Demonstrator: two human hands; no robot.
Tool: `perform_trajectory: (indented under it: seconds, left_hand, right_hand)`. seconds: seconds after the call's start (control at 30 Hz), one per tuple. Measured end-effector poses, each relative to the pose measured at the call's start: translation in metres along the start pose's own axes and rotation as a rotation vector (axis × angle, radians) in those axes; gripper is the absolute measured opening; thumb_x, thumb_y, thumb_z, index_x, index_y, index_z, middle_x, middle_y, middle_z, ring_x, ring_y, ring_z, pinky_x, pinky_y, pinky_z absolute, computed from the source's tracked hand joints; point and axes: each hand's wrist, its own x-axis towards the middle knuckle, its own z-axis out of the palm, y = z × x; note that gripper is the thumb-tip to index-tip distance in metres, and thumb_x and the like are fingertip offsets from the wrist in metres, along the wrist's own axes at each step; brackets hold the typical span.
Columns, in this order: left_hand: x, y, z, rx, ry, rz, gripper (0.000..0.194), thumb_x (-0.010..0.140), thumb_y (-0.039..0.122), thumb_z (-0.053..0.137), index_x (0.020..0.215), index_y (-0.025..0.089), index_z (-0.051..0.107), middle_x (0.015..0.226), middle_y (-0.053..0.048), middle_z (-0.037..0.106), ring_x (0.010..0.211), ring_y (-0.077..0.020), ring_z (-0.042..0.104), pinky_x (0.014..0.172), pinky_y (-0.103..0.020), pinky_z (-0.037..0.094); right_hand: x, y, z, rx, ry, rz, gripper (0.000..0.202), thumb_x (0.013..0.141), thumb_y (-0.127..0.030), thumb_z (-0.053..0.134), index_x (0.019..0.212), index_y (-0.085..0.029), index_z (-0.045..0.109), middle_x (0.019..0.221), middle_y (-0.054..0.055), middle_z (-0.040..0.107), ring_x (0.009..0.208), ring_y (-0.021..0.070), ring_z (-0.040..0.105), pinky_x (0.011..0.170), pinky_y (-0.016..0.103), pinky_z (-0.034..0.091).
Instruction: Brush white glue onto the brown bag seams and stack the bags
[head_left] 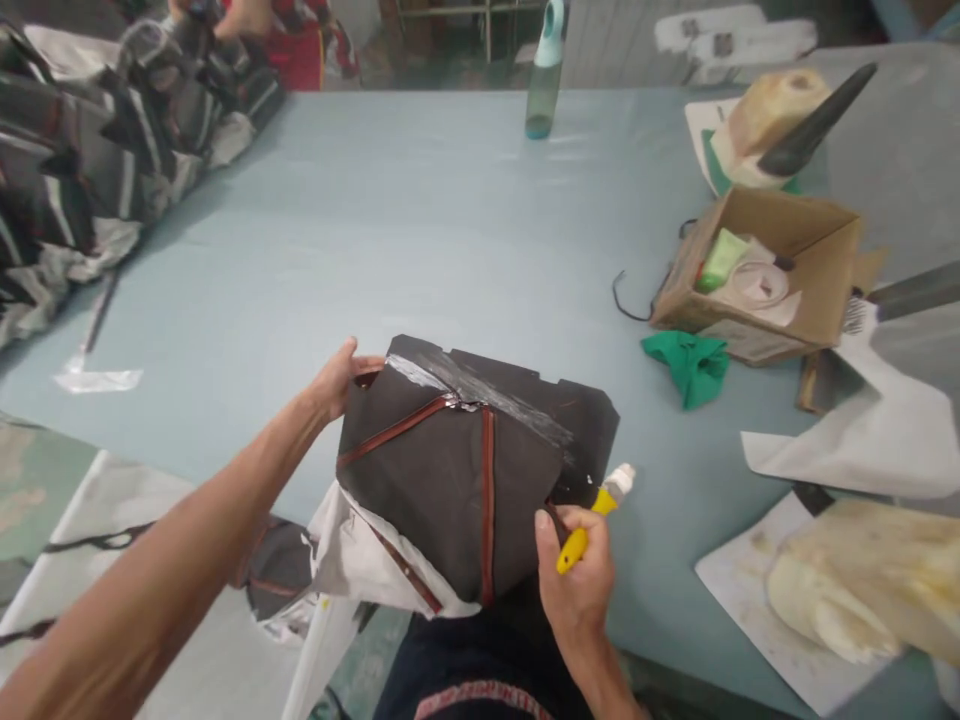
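A dark grey bag [420, 480] with reddish-brown trim is held up at the table's near edge, its pale lining hanging out below. A whitish smear, like glue, runs along its upper edge, next to a stiff black flap [577, 410]. My left hand [341, 382] is closed on the bag's upper left corner, its fingers partly hidden behind. With my right hand [581, 570] I grip a yellow-handled brush [574, 550], white stuff on its bristles pointing up and away. That hand's thumb and fingers also pinch the bag's right edge.
Right of the bag are a green cloth [688, 365], a cardboard box [825, 280] holding tape, and glue-stained containers [840, 570] on boards. A water bottle [544, 90] stands at the back. Several similar bags [97, 150] are piled far left, near another person's hand [244, 18].
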Motion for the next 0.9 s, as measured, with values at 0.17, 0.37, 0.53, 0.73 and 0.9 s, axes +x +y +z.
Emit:
perform_trajectory:
  seconds: [0.17, 0.37, 0.53, 0.73, 0.9]
  left_hand:
    - [-0.083, -0.004, -0.016, 0.212, 0.230, 0.156, 0.038, 0.103, 0.048, 0.048, 0.108, 0.014, 0.064, 0.113, -0.006, 0.074, 0.103, -0.0197, 0.065, 0.104, -0.043, 0.051]
    - [-0.189, -0.071, 0.065, 0.424, -0.150, 0.438, 0.041, 0.095, 0.039, 0.066, 0.130, 0.018, 0.064, 0.148, -0.018, 0.063, 0.142, -0.0350, 0.056, 0.118, -0.057, 0.045]
    - [-0.194, -0.123, 0.109, 0.549, -0.095, 0.564, 0.054, 0.103, 0.033, 0.057, 0.152, 0.016, 0.043, 0.163, -0.025, 0.045, 0.160, -0.0367, 0.033, 0.126, -0.063, 0.031]
    - [-0.196, -0.131, 0.103, 0.469, -0.077, 0.544, 0.062, 0.103, 0.042, 0.055, 0.159, 0.022, 0.037, 0.164, -0.020, 0.045, 0.159, -0.0347, 0.034, 0.128, -0.060, 0.029]
    - [-0.196, -0.131, 0.104, 0.549, -0.129, 0.548, 0.083, 0.098, 0.063, 0.056, 0.165, 0.022, 0.030, 0.169, -0.020, 0.040, 0.160, -0.0387, 0.031, 0.129, -0.061, 0.026]
  right_hand:
    - [0.007, 0.004, 0.007, -0.050, 0.036, 0.018, 0.035, 0.086, -0.053, 0.076, 0.083, -0.024, 0.058, 0.078, 0.001, 0.071, 0.072, 0.0180, 0.067, 0.070, 0.029, 0.054]
    - [0.017, 0.012, 0.009, -0.131, 0.040, 0.005, 0.037, 0.086, -0.054, 0.077, 0.086, -0.023, 0.059, 0.081, 0.001, 0.070, 0.075, 0.0174, 0.066, 0.073, 0.029, 0.052]
    - [0.022, 0.025, -0.001, -0.143, -0.001, -0.055, 0.036, 0.085, -0.054, 0.079, 0.088, -0.024, 0.059, 0.078, -0.001, 0.069, 0.068, 0.0157, 0.063, 0.066, 0.027, 0.052]
    - [0.042, 0.038, -0.023, -0.079, -0.167, -0.268, 0.023, 0.090, -0.040, 0.077, 0.091, -0.026, 0.058, 0.079, -0.001, 0.072, 0.069, 0.0160, 0.069, 0.063, 0.027, 0.055]
    - [0.078, 0.028, -0.055, 0.112, -0.147, -0.250, 0.016, 0.095, -0.040, 0.073, 0.092, -0.027, 0.065, 0.068, -0.001, 0.070, 0.057, 0.0157, 0.065, 0.051, 0.027, 0.050]
